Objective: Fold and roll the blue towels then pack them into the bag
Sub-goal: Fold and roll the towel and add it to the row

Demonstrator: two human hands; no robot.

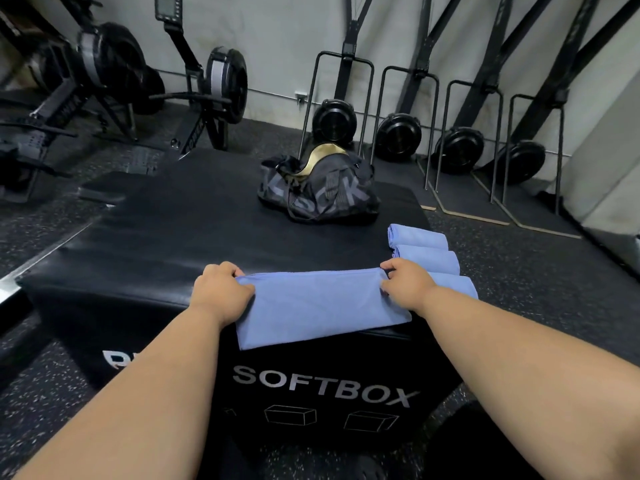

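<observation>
A folded blue towel (320,304) lies flat at the near edge of a black padded plyo box (166,237) (the front face reads "SOFTBOX" in grey letters), and its lower edge hangs a little over that front face. The left hand (220,289) pinches the towel's far left corner, fingers curled over the fold, while the right hand (407,282) grips the far right corner in the same way, so the far edge is drawn straight between them. Just beside the right hand, on the box's right side, three rolled blue towels (424,249) lie side by side, touching one another; the nearest roll is partly hidden behind the right wrist. Farther back on the box top, well apart from the flat towel, sits a black duffel bag (320,194) with large grey lettering, slumped, its top gaping to show a gold lining. Behind the box, rowing machines (145,84) stand at the left on the speckled rubber floor (540,271), and a row of upright ski-type trainers (398,133) with round black flywheels stands against the pale wall.
</observation>
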